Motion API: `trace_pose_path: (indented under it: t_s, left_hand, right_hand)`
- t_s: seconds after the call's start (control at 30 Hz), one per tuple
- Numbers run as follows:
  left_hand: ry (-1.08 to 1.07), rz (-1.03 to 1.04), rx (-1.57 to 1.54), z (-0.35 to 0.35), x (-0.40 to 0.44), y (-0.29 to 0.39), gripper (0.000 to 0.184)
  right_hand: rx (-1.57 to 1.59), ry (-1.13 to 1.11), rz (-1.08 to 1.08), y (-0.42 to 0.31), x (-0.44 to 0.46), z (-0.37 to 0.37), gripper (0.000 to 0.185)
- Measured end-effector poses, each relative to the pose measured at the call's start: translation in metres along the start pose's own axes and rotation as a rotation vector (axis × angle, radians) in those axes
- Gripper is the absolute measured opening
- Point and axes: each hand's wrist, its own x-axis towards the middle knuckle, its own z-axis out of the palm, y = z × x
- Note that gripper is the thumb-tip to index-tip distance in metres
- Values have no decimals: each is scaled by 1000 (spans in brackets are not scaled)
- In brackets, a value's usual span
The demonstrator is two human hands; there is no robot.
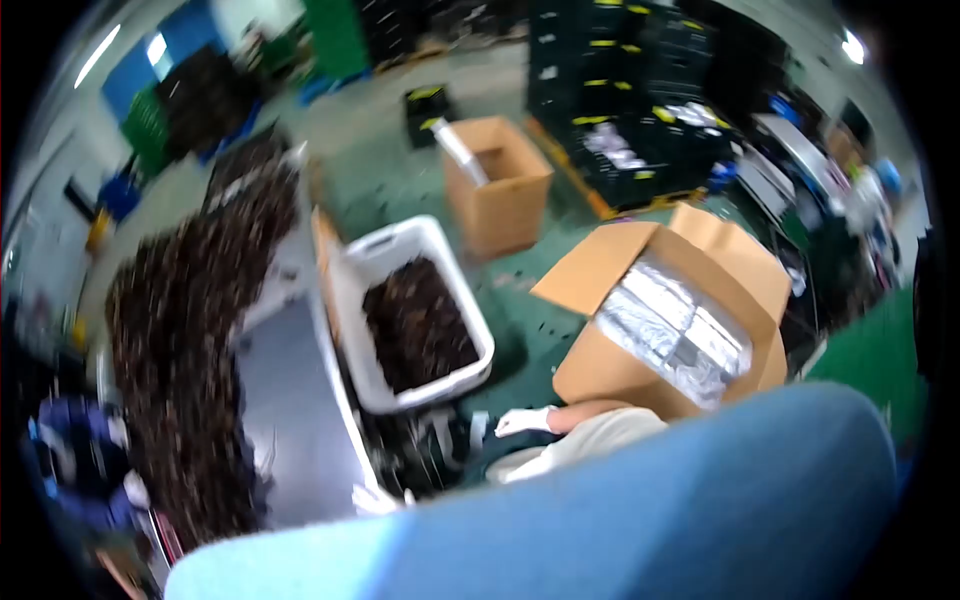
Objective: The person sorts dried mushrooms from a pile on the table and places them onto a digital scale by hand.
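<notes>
My right hand, in a white glove, hangs over the floor beside the white plastic tub. Its blurred fingers point left, stretched out, and I see nothing in them. My left hand, also white-gloved, is at the near edge of the metal table. Only its fingers show, spread apart; blue cloth across the bottom of the view hides the rest. A heap of dark brown loose pieces covers the table's far side. More dark pieces lie in the tub.
An open carton with a silvery lining stands at the right. Behind the tub is another open carton. Stacked black crates rest on a pallet further back. At the lower left, a person in purple clothing is beside the table.
</notes>
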Motion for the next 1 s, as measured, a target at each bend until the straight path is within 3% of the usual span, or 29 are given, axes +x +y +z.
trace_pose_path:
  t_s: [0.03, 0.07, 0.13, 0.2, 0.23, 0.27, 0.33, 0.37, 0.4, 0.43, 0.47, 0.5, 0.53, 0.57, 0.63, 0.73, 0.8, 1.0]
  left_hand:
    - [-168, -81, -17, -42, 7, 24, 90]
    - [-327, -154, -43, -66, 13, 34, 90]
    - [-370, -118, -84, -65, 1, 30, 82]
    - [-383, -72, -104, -61, -14, 28, 72]
    - [-350, -73, -211, -64, -17, 24, 62]
    - [-372, -113, -313, -71, -15, 23, 53]
    - [-383, -186, -454, -72, -21, 21, 41]
    - [-420, -198, -491, -71, -22, 18, 30]
    - [-448, -243, -559, -75, -22, 18, 26]
    - [-430, -317, -665, -77, -21, 18, 24]
    - [-403, -386, -767, -81, -18, 16, 23]
    - [-337, -585, -1081, -93, -10, 20, 21]
    - [-271, -465, -955, -91, -8, 10, 21]
    - [-320, -836, -1213, -90, -6, 7, 22]
    - [-196, -1083, -1489, -88, 5, 3, 26]
    - [-215, -1261, -1472, -78, 16, -14, 28]
    - [-243, -1332, -1579, -70, 9, -20, 27]
    - [-371, -1559, -1559, -75, 9, -16, 30]
  right_hand:
    - [33, -80, 52, -2, 14, 10, 33]
    - [-21, -98, -43, -3, 28, 17, 24]
    - [-95, -76, -173, 9, 69, 27, 17]
    - [-149, -103, 73, -64, 74, 8, 19]
    - [238, -112, 165, -46, 98, 9, 22]
    - [265, -95, 369, -68, 109, -6, 23]
    - [421, 36, 303, -56, 142, -27, 17]
    - [425, 155, 149, -43, 158, -38, 17]
    - [268, 395, 275, -59, 176, -53, 20]
    - [-297, 432, 69, -59, 198, -80, 26]
    - [-313, 712, -16, -64, 225, -87, 30]
    - [-252, 785, -169, -66, 258, -99, 31]
    - [-211, 817, -269, -90, 283, -109, 28]
    - [-210, 851, -373, -114, 307, -113, 26]
    - [-156, 732, -482, -191, 324, -110, 24]
    - [-463, 587, -776, -258, 367, -117, 22]
    - [-619, 513, -783, -279, 402, -121, 26]
    - [-734, 683, -938, -320, 500, -163, 27]
